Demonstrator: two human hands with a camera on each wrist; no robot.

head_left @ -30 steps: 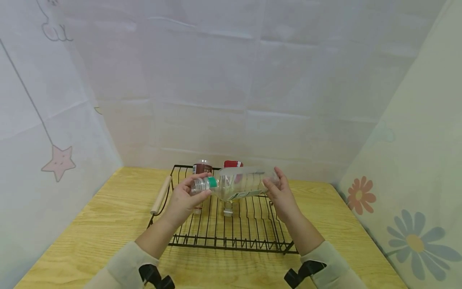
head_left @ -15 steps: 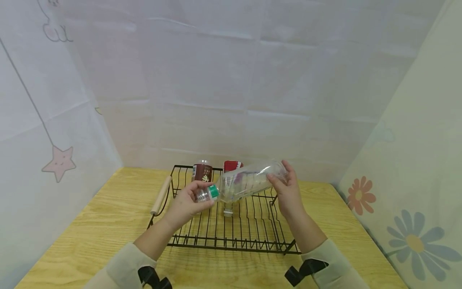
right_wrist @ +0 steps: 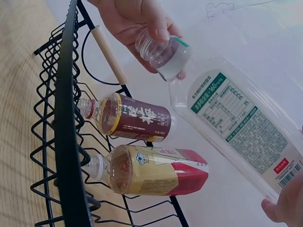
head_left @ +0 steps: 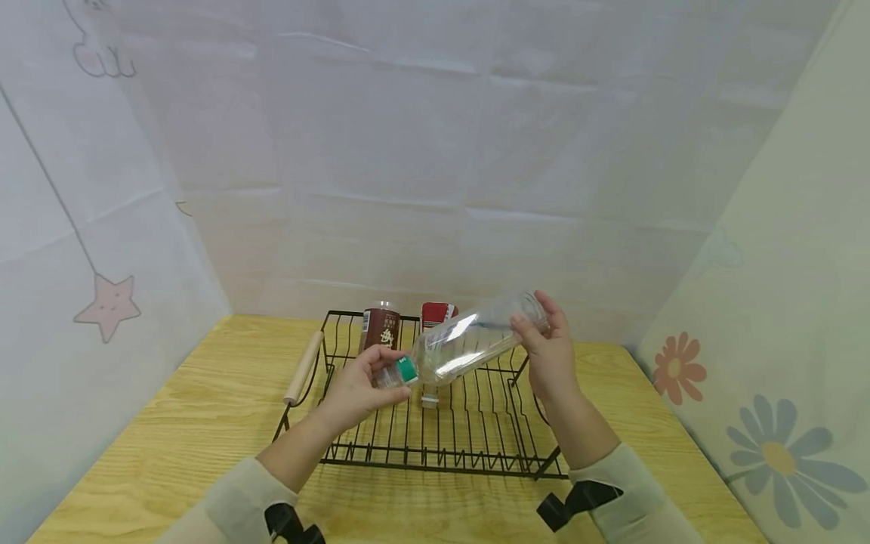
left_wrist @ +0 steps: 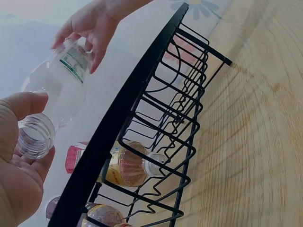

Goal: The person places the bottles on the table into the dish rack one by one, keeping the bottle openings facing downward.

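A large clear plastic bottle is held slantwise over the black wire rack, its base up at the right. Its uncapped threaded mouth shows in the left wrist view. My left hand grips the neck, around the green band, between thumb and fingers. At the other end my right hand holds the base, thumb on the near side. A white label with green print faces the right wrist camera. Below, a maroon-labelled bottle and a red-and-yellow-labelled bottle lie in the rack.
The rack stands on a wood-grain table, with a wooden handle at its left end. Pale printed cloth hangs behind and along both sides.
The clear bottle has tilted further, its base rising to the right with my right hand while my left hand shifts slightly right and down. The bottle has also rolled, turning its label from the head view.
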